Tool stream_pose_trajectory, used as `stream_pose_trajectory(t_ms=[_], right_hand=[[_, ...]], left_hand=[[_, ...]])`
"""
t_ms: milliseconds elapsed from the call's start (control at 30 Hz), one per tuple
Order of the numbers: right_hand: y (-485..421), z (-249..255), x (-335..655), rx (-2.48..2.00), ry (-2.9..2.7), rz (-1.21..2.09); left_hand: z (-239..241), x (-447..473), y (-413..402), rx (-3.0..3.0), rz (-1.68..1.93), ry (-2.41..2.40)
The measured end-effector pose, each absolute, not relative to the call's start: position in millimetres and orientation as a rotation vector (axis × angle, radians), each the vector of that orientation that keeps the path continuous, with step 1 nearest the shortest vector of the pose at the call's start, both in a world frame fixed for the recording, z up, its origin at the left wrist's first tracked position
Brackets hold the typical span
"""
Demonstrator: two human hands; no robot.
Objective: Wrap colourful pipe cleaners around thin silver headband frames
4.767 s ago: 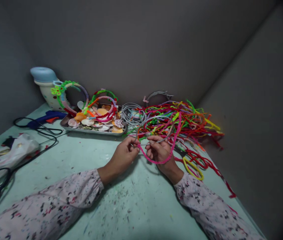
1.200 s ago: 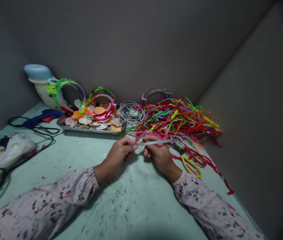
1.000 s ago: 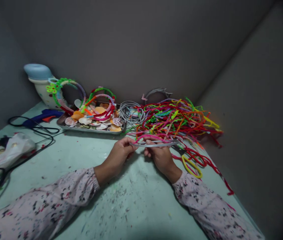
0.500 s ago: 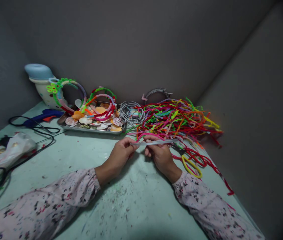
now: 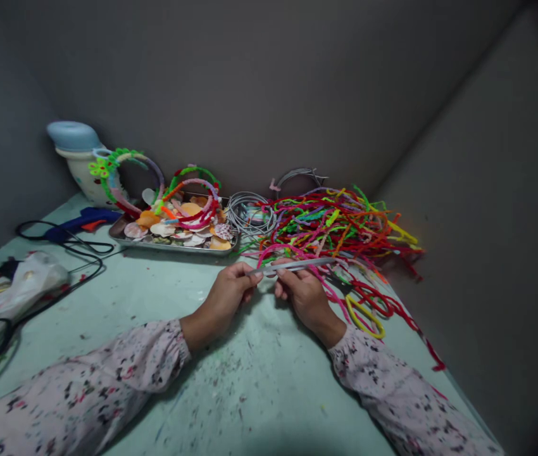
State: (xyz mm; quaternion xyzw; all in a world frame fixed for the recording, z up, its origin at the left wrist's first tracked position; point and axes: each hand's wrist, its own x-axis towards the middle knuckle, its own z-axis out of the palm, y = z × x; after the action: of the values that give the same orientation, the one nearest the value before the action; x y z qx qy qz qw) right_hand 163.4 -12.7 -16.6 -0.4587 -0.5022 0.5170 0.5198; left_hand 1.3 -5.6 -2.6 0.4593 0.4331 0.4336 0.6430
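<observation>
My left hand [image 5: 231,292] pinches the near end of a thin grey metal headband [image 5: 297,264] that runs off to the right, seen edge-on. A bit further along the same band my right hand [image 5: 300,293] is closed on it, together with a pink pipe cleaner [image 5: 319,278] that curls over and down past my right fingers. Both hands hover just above the pale green table [image 5: 231,392], in front of a heap of coloured pipe cleaners [image 5: 340,225].
A metal tray [image 5: 174,246] of seashells with decorated headbands stands at the back. A blue-lidded jar [image 5: 79,161], a blue glue gun [image 5: 81,223] with black cables and a plastic bag [image 5: 17,291] lie left. Bare wire bands [image 5: 250,215] and yellow-handled scissors [image 5: 364,316] lie nearby.
The large pink loop seen hanging below my right hand 4.8 s ago has been drawn up close along the grey band. In the last second the band tilted slightly; hands stayed in place.
</observation>
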Motion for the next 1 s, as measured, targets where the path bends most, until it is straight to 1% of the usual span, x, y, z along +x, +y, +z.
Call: stream_pose_trajectory(t_ms=[1000], right_hand=[[-18.9, -8.0, 161.1, -1.112, -1.292, 1.218]], left_hand=[[1.9, 2.8, -5.9, 0.992, 0.996, 0.978]])
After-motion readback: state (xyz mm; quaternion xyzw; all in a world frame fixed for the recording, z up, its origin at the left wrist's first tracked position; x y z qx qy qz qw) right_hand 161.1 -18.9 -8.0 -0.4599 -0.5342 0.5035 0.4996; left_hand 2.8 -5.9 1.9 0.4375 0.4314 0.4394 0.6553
